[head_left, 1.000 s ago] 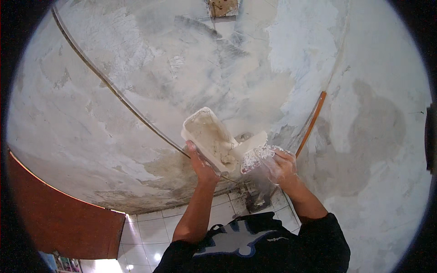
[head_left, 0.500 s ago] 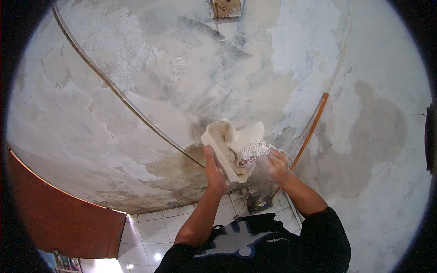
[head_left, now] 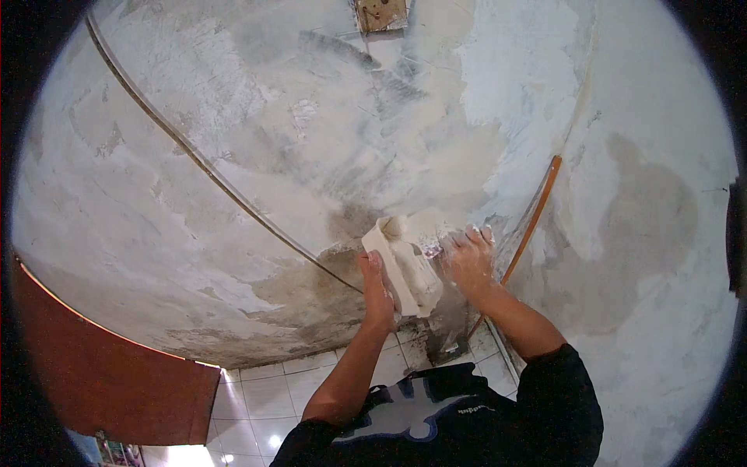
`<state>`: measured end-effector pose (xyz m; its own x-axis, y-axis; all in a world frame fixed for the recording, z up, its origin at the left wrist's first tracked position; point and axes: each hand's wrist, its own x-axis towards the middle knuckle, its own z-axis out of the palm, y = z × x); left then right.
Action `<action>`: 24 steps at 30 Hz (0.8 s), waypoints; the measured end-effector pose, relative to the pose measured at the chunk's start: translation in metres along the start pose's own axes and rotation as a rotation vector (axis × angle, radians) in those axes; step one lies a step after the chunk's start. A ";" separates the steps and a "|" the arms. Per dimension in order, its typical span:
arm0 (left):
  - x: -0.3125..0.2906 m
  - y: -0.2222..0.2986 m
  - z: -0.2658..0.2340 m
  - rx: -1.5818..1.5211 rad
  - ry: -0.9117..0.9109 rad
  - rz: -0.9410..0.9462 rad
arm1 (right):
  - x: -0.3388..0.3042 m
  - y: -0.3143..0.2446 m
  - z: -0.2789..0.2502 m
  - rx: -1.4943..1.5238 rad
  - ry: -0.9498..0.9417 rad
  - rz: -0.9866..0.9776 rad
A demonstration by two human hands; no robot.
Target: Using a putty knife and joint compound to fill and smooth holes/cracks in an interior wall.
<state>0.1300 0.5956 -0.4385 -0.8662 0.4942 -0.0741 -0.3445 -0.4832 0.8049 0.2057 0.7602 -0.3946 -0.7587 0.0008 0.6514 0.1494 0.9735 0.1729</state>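
Note:
My left hand (head_left: 378,292) grips the side of an off-white trough-like container (head_left: 394,268), thumb along its outer wall. Pale wet plaster paste (head_left: 419,272) lies inside it. Over the container's right side, my right hand (head_left: 469,261) is closed around a broad, flat scraper (head_left: 424,231). Thick white paste coats the scraper, and its handle is mostly hidden by the fingers. White smears cover the knuckles of that hand. Both hands are held in front of the patchy wall (head_left: 311,163).
A thin cable or strip (head_left: 194,156) runs slantwise down the wall. An orange-brown stick (head_left: 533,222) leans in the right corner. An electrical box (head_left: 381,14) is set high in the wall. Pale tiles (head_left: 268,397) cover the floor; a red-brown panel (head_left: 109,358) stands at lower left.
The container has shifted slightly right and down with my left hand. My right hand has turned and risen, its knuckles now upward, bringing the scraper over the container's upper right edge.

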 end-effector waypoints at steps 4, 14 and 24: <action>0.005 -0.007 0.006 0.020 0.018 -0.088 | 0.005 0.006 -0.001 -0.044 0.139 -0.152; 0.010 -0.011 0.034 -0.080 -0.059 -0.137 | -0.011 0.047 0.019 0.052 0.169 -0.510; -0.004 -0.030 0.064 -0.172 -0.055 -0.272 | -0.059 0.084 0.035 0.065 0.263 -0.218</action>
<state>0.1674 0.6543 -0.4241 -0.7148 0.6578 -0.2372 -0.6208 -0.4408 0.6483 0.2409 0.8501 -0.4442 -0.5780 -0.2599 0.7736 -0.0455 0.9567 0.2875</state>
